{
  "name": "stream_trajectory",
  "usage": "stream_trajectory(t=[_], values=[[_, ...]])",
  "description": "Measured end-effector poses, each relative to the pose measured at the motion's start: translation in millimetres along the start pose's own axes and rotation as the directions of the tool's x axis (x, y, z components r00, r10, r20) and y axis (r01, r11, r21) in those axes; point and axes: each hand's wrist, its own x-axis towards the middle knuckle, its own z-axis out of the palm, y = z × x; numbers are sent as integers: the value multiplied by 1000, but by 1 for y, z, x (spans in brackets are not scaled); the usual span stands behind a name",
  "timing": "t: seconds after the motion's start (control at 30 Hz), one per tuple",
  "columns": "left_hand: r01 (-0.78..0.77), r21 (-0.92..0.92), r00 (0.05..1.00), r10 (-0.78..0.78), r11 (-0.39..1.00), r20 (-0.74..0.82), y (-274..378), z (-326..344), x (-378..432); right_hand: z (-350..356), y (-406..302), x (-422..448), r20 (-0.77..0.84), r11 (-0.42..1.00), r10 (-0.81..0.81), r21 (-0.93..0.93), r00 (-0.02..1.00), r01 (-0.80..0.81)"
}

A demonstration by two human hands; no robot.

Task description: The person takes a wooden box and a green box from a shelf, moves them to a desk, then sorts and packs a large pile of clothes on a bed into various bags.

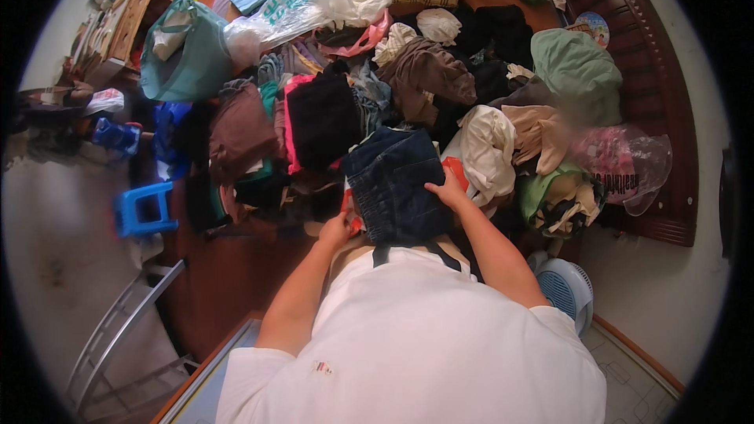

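Note:
Folded dark denim [400,185], with a gathered elastic edge on its left, lies right in front of my body. Red-orange material, perhaps a bag [456,169], shows on both sides of it. My left hand [336,231] pinches the red-orange edge at the lower left of the denim. On the other side, my right hand [449,189] grips the denim's right edge, thumb on top and fingers hidden beside the red-orange material. Folded black cloth [324,118] over pink sits just beyond, and a bunched cream garment [488,144] lies to the right.
Piled clothes cover the bed, with a teal bag [187,68] at far left and a white plastic bag [294,9] behind. A green bag of clothes [559,203] stands right, near a fan [562,291]. Left are a blue stool [147,209] and a metal ladder [126,330].

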Motion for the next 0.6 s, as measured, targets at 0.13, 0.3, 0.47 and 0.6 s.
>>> stream_trajectory(t=[0.13,0.3,0.47,0.6], values=[[44,-27,999,-44,999,-2,3,-4,-1,0,-4,0,11,1000,6,-5,1000,-6],[21,-12,1000,-21,1000,-4,-4,2,0,1,8,5,16,999,-12,37,1000,11],[49,-62,998,-47,997,30,-10,3,0,-1,-7,-2,59,997,26,70,998,-30],[50,-65,998,-47,997,35,-13,6,0,-3,-10,-2,63,995,56,76,996,-61]])
